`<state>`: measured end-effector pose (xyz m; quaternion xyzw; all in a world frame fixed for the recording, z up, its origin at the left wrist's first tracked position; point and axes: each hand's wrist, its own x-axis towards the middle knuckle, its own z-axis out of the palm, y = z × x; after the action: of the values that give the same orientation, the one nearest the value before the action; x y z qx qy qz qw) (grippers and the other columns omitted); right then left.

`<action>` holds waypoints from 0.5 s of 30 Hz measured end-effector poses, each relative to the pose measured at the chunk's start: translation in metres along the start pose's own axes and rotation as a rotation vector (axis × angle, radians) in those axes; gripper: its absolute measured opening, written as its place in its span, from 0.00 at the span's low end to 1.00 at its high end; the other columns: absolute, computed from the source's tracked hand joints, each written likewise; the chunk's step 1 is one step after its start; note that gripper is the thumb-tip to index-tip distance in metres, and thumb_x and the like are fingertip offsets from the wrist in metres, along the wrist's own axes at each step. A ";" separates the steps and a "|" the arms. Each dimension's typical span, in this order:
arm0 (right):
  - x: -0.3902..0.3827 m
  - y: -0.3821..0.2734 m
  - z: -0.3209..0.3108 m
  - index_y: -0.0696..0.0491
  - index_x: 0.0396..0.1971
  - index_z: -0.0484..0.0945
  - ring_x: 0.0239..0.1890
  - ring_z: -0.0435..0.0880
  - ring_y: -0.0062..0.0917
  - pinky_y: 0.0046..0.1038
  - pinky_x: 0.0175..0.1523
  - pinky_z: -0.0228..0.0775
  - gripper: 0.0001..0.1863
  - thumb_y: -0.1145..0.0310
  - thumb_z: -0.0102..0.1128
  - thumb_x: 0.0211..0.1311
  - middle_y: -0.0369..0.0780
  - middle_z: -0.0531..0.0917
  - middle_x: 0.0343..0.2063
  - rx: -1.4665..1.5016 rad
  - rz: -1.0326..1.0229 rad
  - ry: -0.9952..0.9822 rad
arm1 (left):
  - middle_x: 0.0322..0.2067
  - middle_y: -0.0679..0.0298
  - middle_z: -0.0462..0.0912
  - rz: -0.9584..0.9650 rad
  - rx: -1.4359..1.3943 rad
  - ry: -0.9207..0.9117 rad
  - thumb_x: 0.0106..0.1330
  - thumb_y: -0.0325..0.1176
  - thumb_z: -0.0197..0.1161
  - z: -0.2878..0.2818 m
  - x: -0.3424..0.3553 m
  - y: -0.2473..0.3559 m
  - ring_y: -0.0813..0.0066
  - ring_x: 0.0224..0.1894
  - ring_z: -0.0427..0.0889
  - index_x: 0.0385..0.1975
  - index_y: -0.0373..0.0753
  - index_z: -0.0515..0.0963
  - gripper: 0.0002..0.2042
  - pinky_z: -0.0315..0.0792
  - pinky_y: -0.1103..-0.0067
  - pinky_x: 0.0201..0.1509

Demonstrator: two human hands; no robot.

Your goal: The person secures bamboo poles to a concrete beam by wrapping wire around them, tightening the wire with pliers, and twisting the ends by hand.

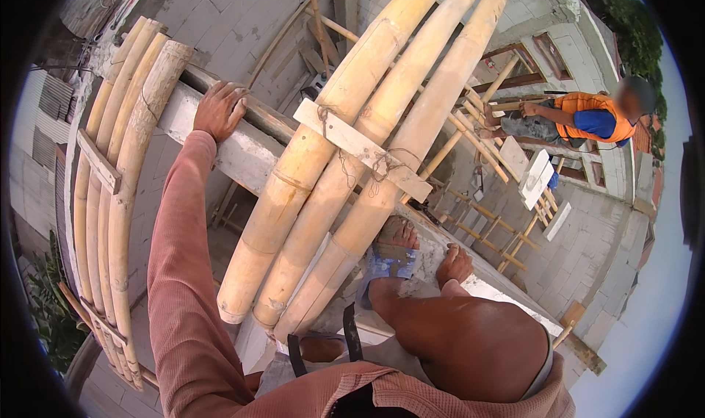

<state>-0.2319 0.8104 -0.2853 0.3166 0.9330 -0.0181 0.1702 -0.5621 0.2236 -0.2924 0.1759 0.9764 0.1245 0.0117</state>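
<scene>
Bright daylight fills the view, fisheye-bent toward black edges.

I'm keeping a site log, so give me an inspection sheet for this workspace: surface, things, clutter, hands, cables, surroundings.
Surface: rough concrete beam; grey ledge under the sandalled foot.
Things: three bamboo poles side by side, crossed by a slat with wire ties; another pole bundle at far left.
Clutter: white boards around the scaffold.
Hands: left hand rests on the beam, fingers bent; right hand is at the ledge beside the foot, fingers curled.
Cables: no certain cable seen.
Surroundings: block walls; a co-worker in orange at right.
</scene>
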 end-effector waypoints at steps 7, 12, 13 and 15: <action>0.022 0.008 0.000 0.46 0.48 0.84 0.54 0.80 0.41 0.44 0.60 0.66 0.21 0.54 0.40 0.75 0.39 0.86 0.48 -0.002 -0.092 0.018 | 0.71 0.50 0.64 -0.228 0.020 0.244 0.79 0.52 0.45 -0.011 -0.039 0.033 0.50 0.75 0.58 0.75 0.44 0.60 0.29 0.49 0.61 0.80; 0.025 0.006 -0.005 0.47 0.49 0.83 0.54 0.80 0.41 0.43 0.59 0.67 0.22 0.54 0.40 0.75 0.39 0.86 0.48 -0.041 -0.131 0.042 | 0.75 0.48 0.57 -0.608 -0.542 0.023 0.80 0.59 0.39 -0.079 -0.244 0.083 0.51 0.77 0.55 0.76 0.35 0.55 0.36 0.47 0.65 0.81; 0.022 0.004 0.002 0.47 0.49 0.83 0.54 0.80 0.41 0.43 0.59 0.67 0.22 0.54 0.40 0.75 0.40 0.86 0.49 -0.044 -0.147 0.030 | 0.75 0.48 0.57 -0.690 -0.511 -0.003 0.80 0.59 0.39 -0.081 -0.293 0.091 0.51 0.77 0.55 0.76 0.35 0.55 0.36 0.47 0.65 0.81; 0.026 0.010 0.005 0.47 0.49 0.82 0.53 0.80 0.41 0.43 0.59 0.67 0.22 0.53 0.40 0.75 0.40 0.86 0.49 -0.060 -0.169 0.029 | 0.74 0.52 0.60 -1.237 -0.923 -0.192 0.72 0.72 0.33 -0.056 -0.374 0.115 0.54 0.77 0.56 0.77 0.36 0.54 0.46 0.46 0.61 0.81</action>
<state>-0.2442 0.8328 -0.2983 0.2317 0.9589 0.0002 0.1639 -0.1755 0.1850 -0.2173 -0.4138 0.7410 0.4735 0.2357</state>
